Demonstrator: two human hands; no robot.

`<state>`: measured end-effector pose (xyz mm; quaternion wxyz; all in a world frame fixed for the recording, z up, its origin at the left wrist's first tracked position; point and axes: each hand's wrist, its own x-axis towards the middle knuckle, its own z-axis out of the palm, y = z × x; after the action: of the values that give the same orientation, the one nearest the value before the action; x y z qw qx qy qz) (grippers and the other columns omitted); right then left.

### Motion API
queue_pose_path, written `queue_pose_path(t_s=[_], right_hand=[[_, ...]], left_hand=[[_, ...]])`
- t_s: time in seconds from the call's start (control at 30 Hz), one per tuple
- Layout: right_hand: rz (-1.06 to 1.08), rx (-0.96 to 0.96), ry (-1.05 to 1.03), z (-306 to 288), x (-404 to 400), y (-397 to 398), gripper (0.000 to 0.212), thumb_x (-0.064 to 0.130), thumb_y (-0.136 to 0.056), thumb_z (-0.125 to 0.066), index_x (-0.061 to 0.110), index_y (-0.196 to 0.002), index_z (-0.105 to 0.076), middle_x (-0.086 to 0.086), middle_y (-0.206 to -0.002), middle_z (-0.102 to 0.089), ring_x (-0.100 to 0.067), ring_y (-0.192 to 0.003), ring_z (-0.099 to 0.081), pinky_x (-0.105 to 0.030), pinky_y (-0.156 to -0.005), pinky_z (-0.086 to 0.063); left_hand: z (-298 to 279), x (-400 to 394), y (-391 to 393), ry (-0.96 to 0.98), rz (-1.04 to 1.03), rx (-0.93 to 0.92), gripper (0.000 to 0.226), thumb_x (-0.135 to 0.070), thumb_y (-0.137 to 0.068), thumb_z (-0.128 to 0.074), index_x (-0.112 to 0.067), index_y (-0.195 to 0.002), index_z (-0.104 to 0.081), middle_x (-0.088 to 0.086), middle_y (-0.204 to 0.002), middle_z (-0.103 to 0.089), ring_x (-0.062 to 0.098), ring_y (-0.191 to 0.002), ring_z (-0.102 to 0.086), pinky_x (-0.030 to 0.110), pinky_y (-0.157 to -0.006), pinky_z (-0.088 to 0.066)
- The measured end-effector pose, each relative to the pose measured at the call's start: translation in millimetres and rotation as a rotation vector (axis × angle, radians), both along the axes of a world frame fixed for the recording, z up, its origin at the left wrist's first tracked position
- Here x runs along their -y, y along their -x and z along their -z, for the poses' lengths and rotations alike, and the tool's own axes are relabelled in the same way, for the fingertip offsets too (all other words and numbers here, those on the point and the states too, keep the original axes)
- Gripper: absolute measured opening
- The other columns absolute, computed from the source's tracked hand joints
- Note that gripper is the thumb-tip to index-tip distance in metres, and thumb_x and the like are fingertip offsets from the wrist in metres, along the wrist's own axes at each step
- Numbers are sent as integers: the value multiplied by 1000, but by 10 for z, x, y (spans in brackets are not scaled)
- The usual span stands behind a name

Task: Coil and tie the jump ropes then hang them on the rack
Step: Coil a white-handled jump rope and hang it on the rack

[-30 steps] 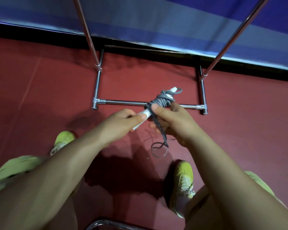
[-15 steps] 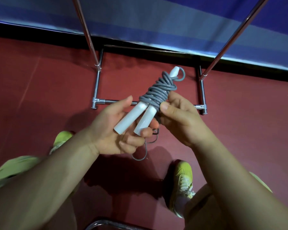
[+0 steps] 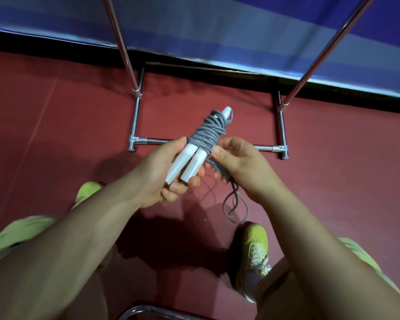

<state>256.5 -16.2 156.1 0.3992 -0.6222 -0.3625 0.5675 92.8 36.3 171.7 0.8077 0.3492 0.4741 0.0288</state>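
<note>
A jump rope (image 3: 206, 135) with a grey cord wound tightly round its two white handles (image 3: 186, 166) is held in front of me, above the red floor. My left hand (image 3: 157, 174) cradles the white handles from below. My right hand (image 3: 243, 165) pinches the grey cord at the bundle's lower right edge, and a loose loop of cord (image 3: 234, 204) hangs down from it. The chrome rack (image 3: 283, 125) stands just beyond, with its floor frame and two slanting uprights in view; its top rail is out of frame.
A blue and grey wall panel (image 3: 217, 26) runs behind the rack. My yellow-green shoes (image 3: 252, 252) stand on the red floor below the hands. A curved metal tube (image 3: 148, 310) shows at the bottom edge.
The bundle was turned so the white handles point toward me and rest in my left palm. My right hand has drawn the loose cord end out to the lower right.
</note>
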Motion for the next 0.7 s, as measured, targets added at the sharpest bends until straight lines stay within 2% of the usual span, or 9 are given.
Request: queue_pose_path(t_s=[0.1,0.3,0.4,0.57,0.7], right_hand=[[5,66,59,26,7,-4,9,21,-94,-57,13,-96,-52,0,-61,-60,-13,-44,-41,-21,-40,-31],[63,120,120,17,-7,-21,26,27,-90,-64,8,-105,-53,-3,-56,-62,-12,-41,-40,-21,-40,-31],[86,44,142,-19,-10,-10,28,20,-90,-63,7,-111,-50,-1,-51,-62,-14,-41,-41,-20,-40,-31],[128,-203,192,-136,-12,5,15,21,-97,-48,16,-111,-44,-11,-74,-68,-15,-50,-58,-19,-44,-41],[78,-181,184,-138,17,27,36,37,-96,-49,18,-126,-44,-15,-99,-70,-16,-62,-65,-20,-49,-46]], left_hand=[[39,7,-7,-95,7,-69,65,-57,-94,-20,-8,-78,-59,4,-59,-51,8,-38,-26,20,-44,-9],[30,23,-42,-102,-12,-113,66,-53,-95,-18,-5,-79,-61,5,-59,-53,11,-42,-29,19,-43,-13],[49,26,-43,-180,-36,-171,62,-51,-96,-21,-9,-78,-63,3,-59,-55,12,-44,-36,22,-46,-22],[74,41,-73,-303,-141,-285,45,-48,-97,-34,-15,-87,-63,0,-67,-57,12,-57,-45,25,-51,-43],[101,39,-70,-386,-130,-305,32,-47,-96,-39,-24,-96,-60,-2,-82,-56,10,-68,-51,29,-58,-49]])
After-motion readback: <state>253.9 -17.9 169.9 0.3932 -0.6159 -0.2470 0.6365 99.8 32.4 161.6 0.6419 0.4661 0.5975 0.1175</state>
